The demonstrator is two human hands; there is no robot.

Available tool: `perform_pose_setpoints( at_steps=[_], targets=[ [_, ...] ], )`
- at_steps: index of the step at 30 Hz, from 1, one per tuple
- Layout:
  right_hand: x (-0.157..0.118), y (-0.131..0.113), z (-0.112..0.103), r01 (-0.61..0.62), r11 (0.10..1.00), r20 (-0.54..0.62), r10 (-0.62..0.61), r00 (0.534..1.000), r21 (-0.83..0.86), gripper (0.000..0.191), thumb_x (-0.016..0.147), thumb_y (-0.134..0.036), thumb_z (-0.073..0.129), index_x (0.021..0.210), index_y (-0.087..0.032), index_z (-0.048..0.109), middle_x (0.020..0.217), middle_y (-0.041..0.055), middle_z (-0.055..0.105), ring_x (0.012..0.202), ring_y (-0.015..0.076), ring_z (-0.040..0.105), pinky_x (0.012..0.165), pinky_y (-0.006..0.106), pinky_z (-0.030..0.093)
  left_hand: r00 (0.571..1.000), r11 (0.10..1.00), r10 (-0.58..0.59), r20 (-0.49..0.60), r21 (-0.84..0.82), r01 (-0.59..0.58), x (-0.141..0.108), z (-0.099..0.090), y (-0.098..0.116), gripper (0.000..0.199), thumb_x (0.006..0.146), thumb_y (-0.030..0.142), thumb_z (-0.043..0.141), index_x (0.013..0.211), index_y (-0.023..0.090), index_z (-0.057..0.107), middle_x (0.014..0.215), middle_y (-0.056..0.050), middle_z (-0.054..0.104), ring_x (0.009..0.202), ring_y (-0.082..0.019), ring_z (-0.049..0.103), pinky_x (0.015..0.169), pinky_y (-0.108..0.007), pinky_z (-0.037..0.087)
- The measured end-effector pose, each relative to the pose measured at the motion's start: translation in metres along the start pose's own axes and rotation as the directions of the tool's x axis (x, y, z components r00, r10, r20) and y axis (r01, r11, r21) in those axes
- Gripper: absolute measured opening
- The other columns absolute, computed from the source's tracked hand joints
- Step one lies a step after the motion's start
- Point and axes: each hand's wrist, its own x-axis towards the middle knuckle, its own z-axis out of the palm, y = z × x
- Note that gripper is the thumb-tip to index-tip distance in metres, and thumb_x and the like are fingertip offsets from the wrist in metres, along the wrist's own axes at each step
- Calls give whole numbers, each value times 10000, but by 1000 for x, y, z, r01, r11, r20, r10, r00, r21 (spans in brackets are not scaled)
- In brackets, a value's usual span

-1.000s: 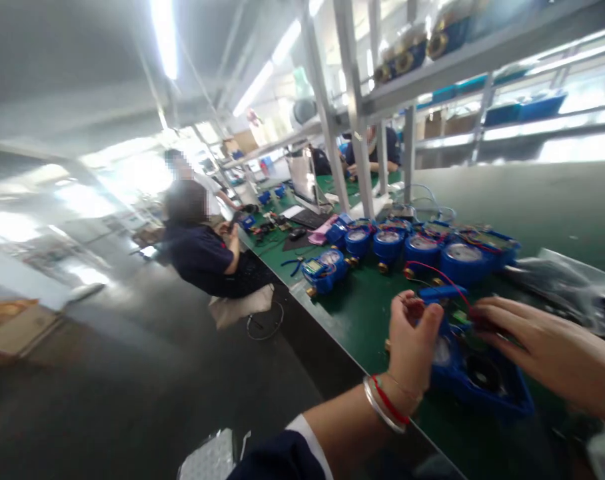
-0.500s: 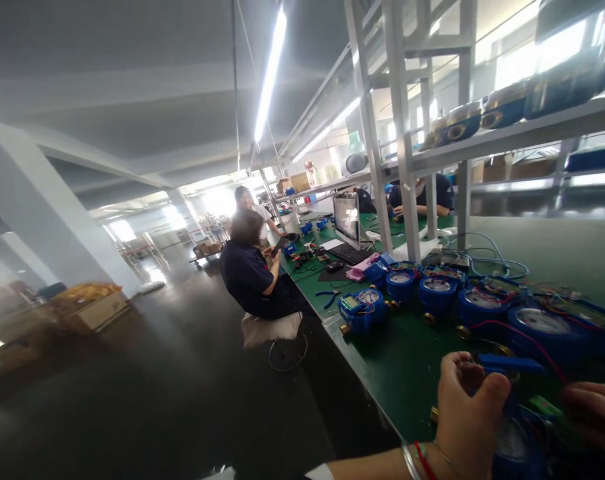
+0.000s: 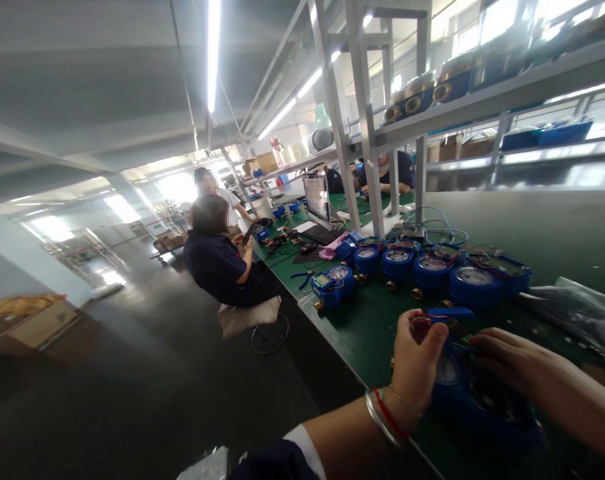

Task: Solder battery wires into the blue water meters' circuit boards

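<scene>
My left hand (image 3: 416, 357) is closed, fingers curled and thumb bent over, at the end of a flat blue part (image 3: 451, 313) with thin wires. My right hand (image 3: 507, 353) reaches in from the right, its fingertips pinched at a thin red wire (image 3: 463, 329). Beneath both hands lies a blue water meter (image 3: 445, 372) with a round dial, partly covered by them. Dark, round-looking parts of the blue body show below my right hand, too dim to make out.
A row of blue meters (image 3: 475, 283) with wires lies behind my hands; one meter (image 3: 332, 285) sits near blue pliers (image 3: 302, 277). A plastic bag (image 3: 577, 313) is at right. Above, a metal shelf (image 3: 497, 93) holds more meters. A seated person (image 3: 215, 250) is at left.
The view has shifted right and down, bringing the plastic bag in. My right hand has come closer to my left, and the red wire spans a shorter gap. My left hand keeps its grip.
</scene>
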Motion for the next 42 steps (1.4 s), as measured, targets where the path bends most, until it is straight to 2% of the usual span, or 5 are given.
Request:
perform_pose_setpoints(
  at_steps=[4,15,21,36,42],
  targets=[
    [1,-2,-2,-11,1000,158,13,987,-12,173,860,-329,538,936,-296,690,968,116,659,859,259,665,777,411,558,1000,1000,15,24,-27,-14,2,1,-1,555,787,472,661,1207,159,476,1131,-115,569,1059,-199,546,937,-301,418],
    [-4,-12,-11,20,984,190,15,982,-180,173,868,-353,537,977,-296,659,1012,118,648,926,297,638,839,474,525,1000,999,-18,-2,-31,18,1,2,-1,572,766,497,671,1199,172,486,1122,-107,587,1045,-204,571,909,-300,447],
    [2,-18,-9,100,956,134,-65,989,-274,212,838,-434,593,957,-273,661,1089,117,646,986,320,595,865,500,493,999,998,-33,-18,-62,31,-4,-1,1,565,771,477,675,1202,159,495,1109,-107,594,1022,-196,572,889,-293,454],
    [-22,-90,-49,2,995,-222,19,975,96,96,917,-214,509,882,-179,591,946,58,588,859,159,575,780,288,478,995,995,-73,72,-67,78,3,-4,1,563,794,505,640,1237,208,462,1058,-52,588,872,-122,589,722,-219,472],
    [-63,-97,-42,82,995,-134,-88,987,-53,219,927,-146,494,1080,-187,644,1100,87,576,1015,167,565,882,300,475,985,996,-11,170,90,-5,5,-3,2,533,816,449,634,1245,191,450,1154,-73,557,1026,-145,567,899,-263,451]
  ],
)
